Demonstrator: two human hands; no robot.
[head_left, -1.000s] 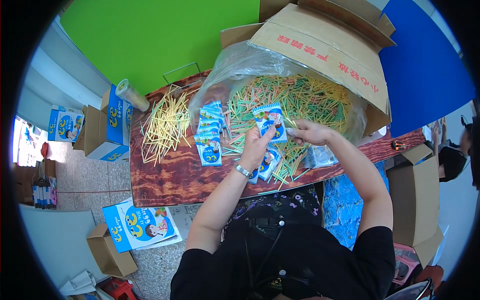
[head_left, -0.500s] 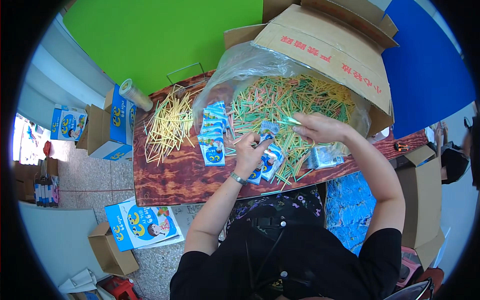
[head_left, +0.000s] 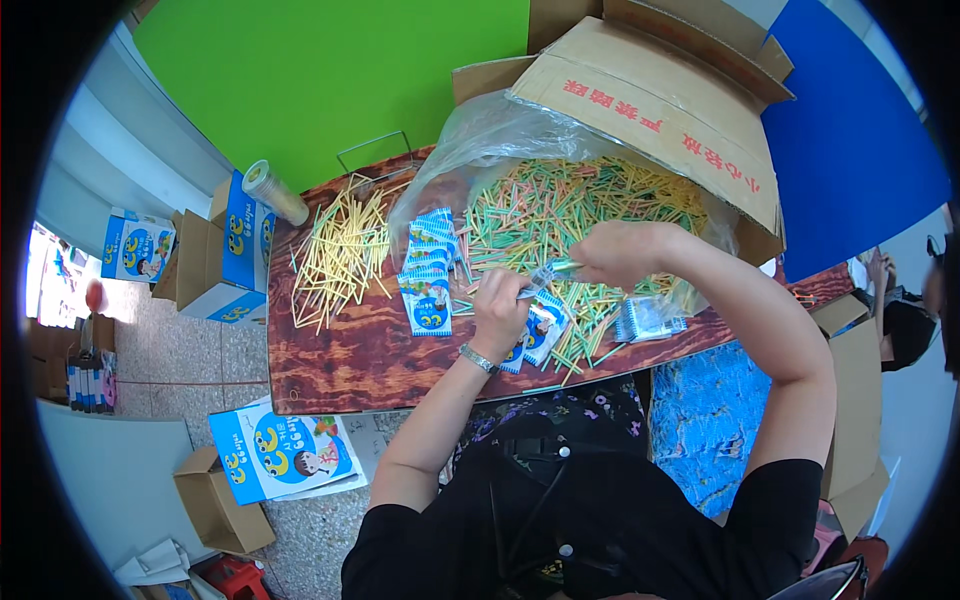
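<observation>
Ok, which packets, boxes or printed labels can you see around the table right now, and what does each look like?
Small packets: overlapping row on the table, blue and white, flat rectangles.
Packet in the left hand: same blue and white kind.
Big carton: far side of the table, brown cardboard with red print.
Printed boxes: left of the table, blue with yellow cartoon art.
Flat printed box: on the floor, blue and white.

Left hand (head_left: 498,312), right hand (head_left: 618,255): both grips closed.

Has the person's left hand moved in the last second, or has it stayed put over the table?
Yes. The left hand has slid toward the near edge of the wooden table, away from the cardboard box, with its packet.
</observation>
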